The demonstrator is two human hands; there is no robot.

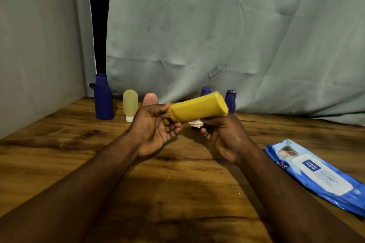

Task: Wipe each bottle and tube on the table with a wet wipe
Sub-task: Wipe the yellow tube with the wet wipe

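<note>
Currently: yellow bottle (198, 109) held in the air above the wooden table (59, 163), mid-scene, lying roughly level with its wide flat end tilted up to the right. The image is slightly blurred at that end.

Left hand (154, 126): palm turned up, fingers loosely curled, thumb and fingertips gripping the bottle's narrow left end.

Right hand (223, 136): fingers curled under the bottle, pinching a crumpled white wet wipe (195, 123) against its underside. Only a small part of the wipe shows.

Far edge of table, left to right:
- tall blue bottle (103, 98), upright
- pale yellow tube (130, 106), standing on its white cap, just beside the blue one
- pink tube (150, 98), lower part hidden behind the left hand
- two smaller blue bottles (230, 102), partly hidden behind the yellow bottle

Right side, near: blue wipes pack (316, 175), lying flat, well apart from the hands.

Backdrop: grey-green cloth (217, 25) hanging behind the table.
</note>
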